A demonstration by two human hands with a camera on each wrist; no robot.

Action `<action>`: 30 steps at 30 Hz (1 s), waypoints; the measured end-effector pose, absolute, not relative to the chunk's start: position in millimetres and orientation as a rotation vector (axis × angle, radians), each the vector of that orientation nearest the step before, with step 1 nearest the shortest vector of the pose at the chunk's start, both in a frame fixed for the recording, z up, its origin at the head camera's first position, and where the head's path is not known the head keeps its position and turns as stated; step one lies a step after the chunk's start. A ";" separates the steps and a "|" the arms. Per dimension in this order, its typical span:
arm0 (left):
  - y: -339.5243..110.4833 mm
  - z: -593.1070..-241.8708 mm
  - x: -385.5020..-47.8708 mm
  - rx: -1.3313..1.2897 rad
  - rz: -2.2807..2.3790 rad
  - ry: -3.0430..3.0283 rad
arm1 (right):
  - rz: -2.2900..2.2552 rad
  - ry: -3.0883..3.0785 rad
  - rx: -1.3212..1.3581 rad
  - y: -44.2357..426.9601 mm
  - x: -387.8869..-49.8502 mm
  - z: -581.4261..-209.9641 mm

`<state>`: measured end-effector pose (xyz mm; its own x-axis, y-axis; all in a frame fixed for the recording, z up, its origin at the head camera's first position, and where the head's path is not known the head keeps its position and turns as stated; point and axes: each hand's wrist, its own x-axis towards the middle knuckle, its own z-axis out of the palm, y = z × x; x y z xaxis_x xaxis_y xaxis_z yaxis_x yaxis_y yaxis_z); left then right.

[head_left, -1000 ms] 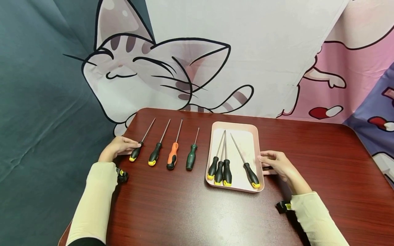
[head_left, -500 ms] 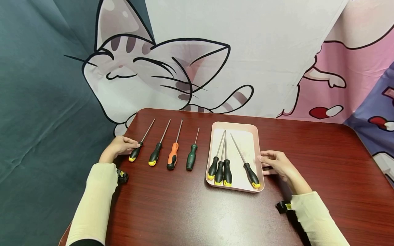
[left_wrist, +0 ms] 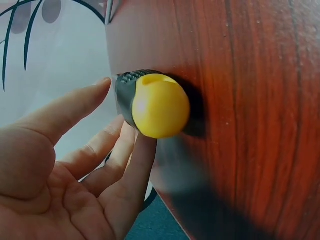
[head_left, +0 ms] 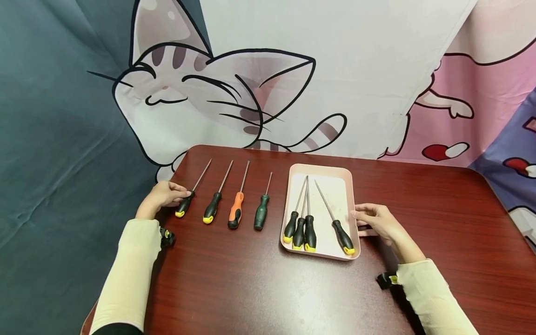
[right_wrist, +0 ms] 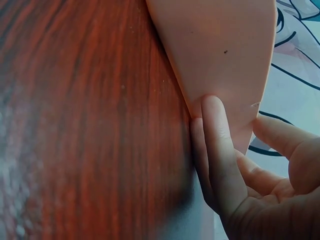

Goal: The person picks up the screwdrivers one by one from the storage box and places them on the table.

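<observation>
At the left end of a row on the table, my left hand (head_left: 168, 194) pinches a black screwdriver (head_left: 185, 204) with a yellow butt by its handle. The left wrist view shows the yellow butt (left_wrist: 161, 106) end-on, thumb on one side and fingers on the other. Beside it lie another black-and-yellow screwdriver (head_left: 212, 208), an orange-and-black one (head_left: 236, 210) and a shorter green one (head_left: 261, 212). My right hand (head_left: 378, 221) rests its fairly straight fingers on the outer right wall of a pale pink tray (head_left: 348, 195). In the right wrist view the thumb tip meets the tray's rim (right_wrist: 260, 107).
Several black-and-yellow screwdrivers lie in the tray: a cluster at its left, including one screwdriver (head_left: 310, 232), and a slanted one (head_left: 343, 237) at its right. The reddish-brown table (head_left: 234, 284) ends at the back against a cartoon-cat curtain (head_left: 201, 111).
</observation>
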<state>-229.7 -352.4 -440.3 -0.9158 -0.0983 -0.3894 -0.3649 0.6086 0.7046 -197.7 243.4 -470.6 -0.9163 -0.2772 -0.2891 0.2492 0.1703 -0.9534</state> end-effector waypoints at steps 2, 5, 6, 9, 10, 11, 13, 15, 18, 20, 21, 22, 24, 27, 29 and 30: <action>-350.4 -437.5 -229.3 -0.365 1.185 2.535 | -1.792 2.061 -0.027 243.3 -198.1 -470.7; -348.2 -434.0 -228.7 -0.353 1.172 2.546 | -1.786 2.066 -0.022 242.9 -198.1 -470.3; -347.7 -432.9 -228.6 -0.342 1.170 2.550 | -1.785 2.068 -0.018 242.7 -197.9 -470.2; -345.1 -429.2 -228.6 -0.308 1.176 2.566 | -1.784 2.079 -0.007 242.3 -197.2 -469.2; -343.9 -428.2 -228.8 -0.298 1.177 2.571 | -1.785 2.085 -0.004 242.3 -197.0 -468.9; -342.8 -427.1 -228.9 -0.287 1.176 2.574 | -1.784 2.090 -0.003 242.3 -196.9 -468.6; -340.3 -425.6 -229.1 -0.280 1.174 2.579 | -1.786 2.094 -0.003 242.3 -196.7 -468.1; -338.3 -424.8 -229.0 -0.276 1.172 2.585 | -1.784 2.097 -0.003 242.4 -196.8 -468.1; -335.8 -422.4 -227.8 -0.259 1.171 2.601 | -1.787 2.093 -0.006 242.7 -196.5 -468.6; -333.8 -420.7 -227.3 -0.242 1.189 2.604 | -1.786 2.097 -0.006 242.8 -196.1 -469.2; -332.7 -419.4 -227.0 -0.230 1.202 2.600 | -1.786 2.098 -0.005 242.8 -195.8 -469.5; -331.0 -418.2 -226.8 -0.217 1.215 2.594 | -1.785 2.101 -0.005 242.8 -195.6 -469.8; -327.5 -415.9 -226.8 -0.194 1.245 2.581 | -1.783 2.108 -0.002 242.6 -195.3 -470.4; -320.6 -412.7 -226.3 -0.147 1.281 2.569 | -1.782 2.119 0.000 242.0 -194.9 -471.2; -315.5 -410.7 -225.6 -0.116 1.306 2.560 | -1.781 2.124 -0.003 241.6 -194.7 -471.5; -313.1 -409.6 -225.4 -0.103 1.317 2.553 | -1.780 2.125 -0.004 241.5 -194.5 -471.7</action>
<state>-225.4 -313.1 -409.6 -0.9620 0.0587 -0.2666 -0.1832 0.5850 0.7901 -194.5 241.5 -471.7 -0.9327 -0.2339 -0.2745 0.2292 0.2030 -0.9520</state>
